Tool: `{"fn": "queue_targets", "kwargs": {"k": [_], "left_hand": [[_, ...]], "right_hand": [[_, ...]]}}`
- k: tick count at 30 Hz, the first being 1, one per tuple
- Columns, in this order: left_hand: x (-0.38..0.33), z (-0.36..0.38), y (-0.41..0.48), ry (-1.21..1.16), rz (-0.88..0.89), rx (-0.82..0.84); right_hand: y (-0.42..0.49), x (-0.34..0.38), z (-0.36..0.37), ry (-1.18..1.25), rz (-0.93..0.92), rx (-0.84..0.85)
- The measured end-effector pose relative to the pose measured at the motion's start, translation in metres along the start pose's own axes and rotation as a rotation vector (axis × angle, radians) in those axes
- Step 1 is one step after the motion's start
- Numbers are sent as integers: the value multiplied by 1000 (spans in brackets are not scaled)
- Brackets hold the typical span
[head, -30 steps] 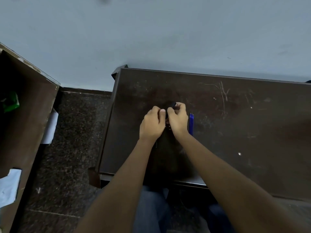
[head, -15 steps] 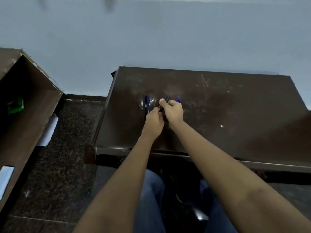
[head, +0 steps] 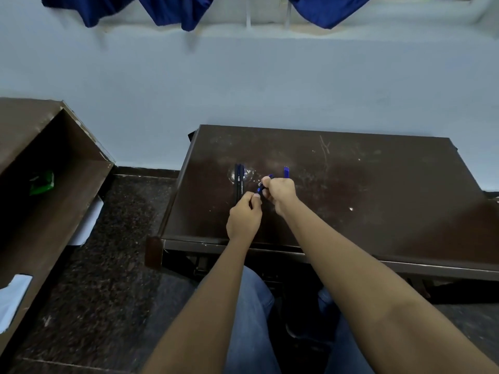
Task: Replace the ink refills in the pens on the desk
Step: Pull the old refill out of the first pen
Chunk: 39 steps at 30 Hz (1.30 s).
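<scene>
A dark brown desk stands against the wall. My left hand and my right hand both grip one blue pen, held slanted just above the desk, its upper end poking out past my right thumb. Dark pens lie side by side on the desk, just left of and beyond my hands. Thin blue refills lie right of my hands, their near ends hidden behind my right hand.
A second brown desk with an open shelf stands at the left, holding a green packet. White paper lies on the dark floor between the desks. Blue curtains hang above the pale wall. My knees sit under the desk's front edge.
My view has tilted upward, bringing the curtains and more wall into sight. My hands have drawn slightly apart along the pen, and more of its blue barrel shows between them.
</scene>
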State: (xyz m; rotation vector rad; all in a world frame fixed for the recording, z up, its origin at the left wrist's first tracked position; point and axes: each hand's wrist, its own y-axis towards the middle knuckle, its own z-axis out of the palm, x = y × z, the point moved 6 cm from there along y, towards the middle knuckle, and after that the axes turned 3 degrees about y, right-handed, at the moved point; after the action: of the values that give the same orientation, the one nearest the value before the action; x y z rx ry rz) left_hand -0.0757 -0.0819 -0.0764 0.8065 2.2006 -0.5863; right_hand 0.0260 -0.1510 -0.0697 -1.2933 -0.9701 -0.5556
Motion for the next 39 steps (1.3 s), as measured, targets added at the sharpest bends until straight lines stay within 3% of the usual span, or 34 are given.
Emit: {"fn": "queue_targets", "kwargs": {"k": [3, 6, 11, 20, 22, 25, 29, 39], "left_hand": [[15, 5, 8, -147, -131, -25], [32, 6, 16, -257, -240, -63], [44, 6, 32, -278, -232, -81], [43, 13, 51, -258, -187, -81], [42, 15, 53, -274, -184, -84], [39, 15, 56, -279, -164, -99], [27, 15, 60, -280, -85, -91], [16, 18, 71, -269, -51, -44]], "right_hand": [[24, 8, -4, 57, -23, -40], [47, 5, -10, -177, -81, -115], [72, -12, 8, -503, -102, -47], [78, -26, 27, -767, -238, 10], [77, -22, 26, -743, -336, -25], [70, -14, 28, -518, -408, -10], [66, -16, 41, -347, -285, 145], [77, -19, 40, -61, -1, 122]]}}
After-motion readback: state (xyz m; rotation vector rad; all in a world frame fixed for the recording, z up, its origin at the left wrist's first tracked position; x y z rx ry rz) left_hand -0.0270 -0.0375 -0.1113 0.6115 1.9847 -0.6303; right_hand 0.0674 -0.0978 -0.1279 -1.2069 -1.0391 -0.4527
